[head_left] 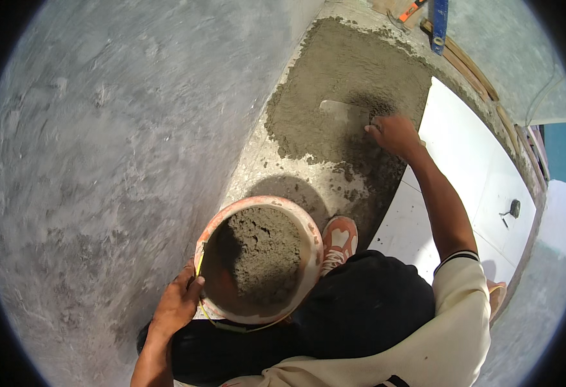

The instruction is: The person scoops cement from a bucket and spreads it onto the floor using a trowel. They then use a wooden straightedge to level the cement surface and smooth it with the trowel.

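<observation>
Left hand: the left hand (178, 302) is closed over the lower left rim of a round, pinkish-orange plastic bucket (311, 240), next to a thin yellow-green handle (200, 266).
Bucket contents: the bucket is filled with coarse, damp grey mortar (263, 253), lumpy and grainy, heaped toward the right side.
Right hand: the right hand (394, 133) is clenched around the handle end of a flat, rectangular grey steel trowel (343, 113); the handle itself is hidden by the fingers.
Trowel: the blade is laid flat on a broad, rough bed of wet grey mortar (347, 64), ragged at its edges and spread over a pale concrete strip (257, 174).
Wall: a mottled grey cement surface (102, 161), smooth and cloudy, is seen on the left.
Tiles: large, glossy white square tiles (470, 155) are laid just right of the mortar bed; a small dark tool (513, 209) rests on them.
Shoe: an orange and white shoe (339, 240) is placed beside the bucket, touching its right rim.
Top edge: a blue bar-shaped tool (439, 22) and an orange-handled tool (412, 9) lie near wooden strips (473, 71).
Clothing: a cream sleeve (460, 303) with dark cuff bands and black trousers (360, 309) are worn.
</observation>
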The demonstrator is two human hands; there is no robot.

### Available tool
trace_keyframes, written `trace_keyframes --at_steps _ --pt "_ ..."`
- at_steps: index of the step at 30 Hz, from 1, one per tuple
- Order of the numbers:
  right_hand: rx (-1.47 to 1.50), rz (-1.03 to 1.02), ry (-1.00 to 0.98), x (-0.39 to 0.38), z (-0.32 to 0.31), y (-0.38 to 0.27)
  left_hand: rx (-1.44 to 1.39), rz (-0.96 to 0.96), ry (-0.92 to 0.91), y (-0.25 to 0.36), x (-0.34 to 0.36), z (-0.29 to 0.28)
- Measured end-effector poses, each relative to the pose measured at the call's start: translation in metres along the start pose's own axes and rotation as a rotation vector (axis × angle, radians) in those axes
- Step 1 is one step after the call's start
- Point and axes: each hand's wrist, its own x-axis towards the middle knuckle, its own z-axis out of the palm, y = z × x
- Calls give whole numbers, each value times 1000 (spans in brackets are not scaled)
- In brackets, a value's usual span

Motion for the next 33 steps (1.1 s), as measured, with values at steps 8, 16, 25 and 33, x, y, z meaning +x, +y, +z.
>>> trace_keyframes --at_steps 8,16,25,33 --pt "-92 -176 -98 16 -49 -39 -93 -22 -62 -2 5 1" --pt "-146 20 -210 -64 -42 -20 -68 -37 -87 5 1 -2" --pt "857 631 -132 -187 25 41 -13 24 -95 15 -4 -9" --pt "822 545 -106 -198 61 -3 -3 23 -91 18 -6 -9"
